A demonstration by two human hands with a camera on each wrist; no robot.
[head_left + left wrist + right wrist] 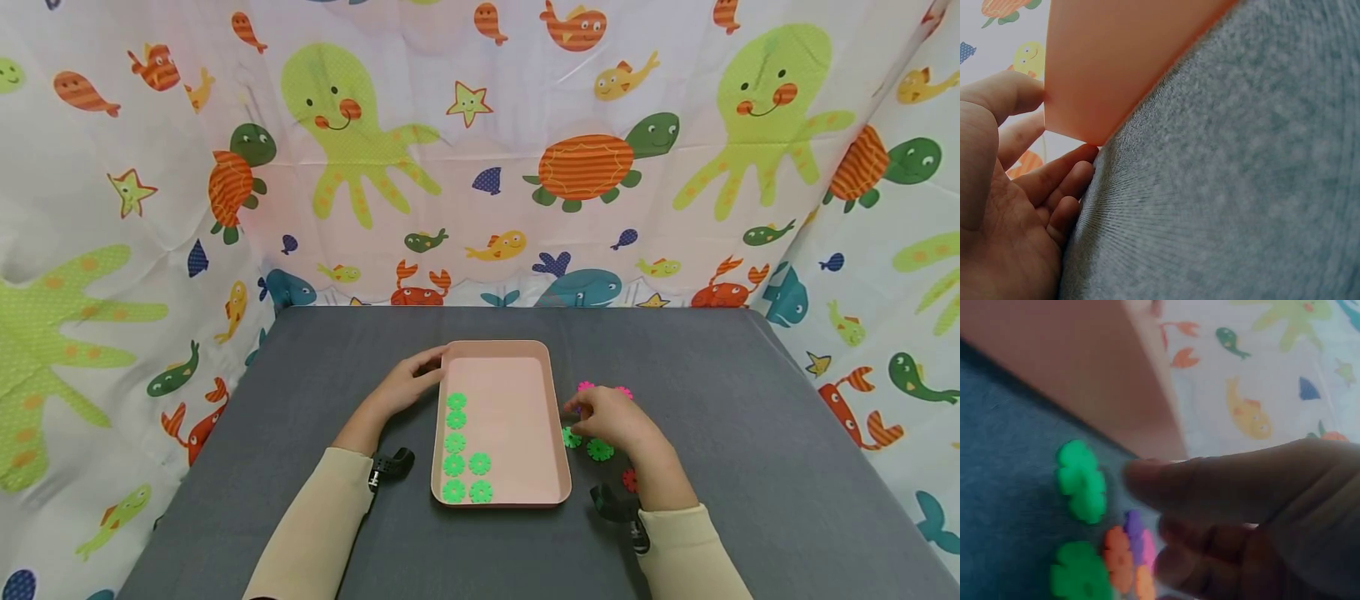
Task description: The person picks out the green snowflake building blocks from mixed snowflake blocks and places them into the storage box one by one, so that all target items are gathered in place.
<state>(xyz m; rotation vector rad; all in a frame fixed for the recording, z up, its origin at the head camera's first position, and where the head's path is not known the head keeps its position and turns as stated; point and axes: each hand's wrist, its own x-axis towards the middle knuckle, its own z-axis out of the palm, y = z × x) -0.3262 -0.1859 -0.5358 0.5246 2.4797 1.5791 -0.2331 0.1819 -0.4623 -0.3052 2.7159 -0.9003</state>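
A shallow pink tray [517, 417] lies on the grey table, with several green flower-shaped pieces [454, 442] lined up along its left side and near corner. My left hand [407, 385] rests at the tray's far left edge; in the left wrist view its thumb and fingertips touch the side at a corner. Just right of the tray, my right hand [615, 418] hovers over loose flower pieces, thumb and fingers apart with nothing between them. A green flower piece [1082, 481] lies below the thumb, and another green one [1082, 572] lies nearer.
Beyond the green pieces are orange [1119, 559], purple [1134, 537] and pink flower pieces [586, 387], partly hidden by the right hand. A red one [629, 480] lies near the right wrist. A sea-animal curtain [465, 183] hangs behind the table [330, 350] and at its sides.
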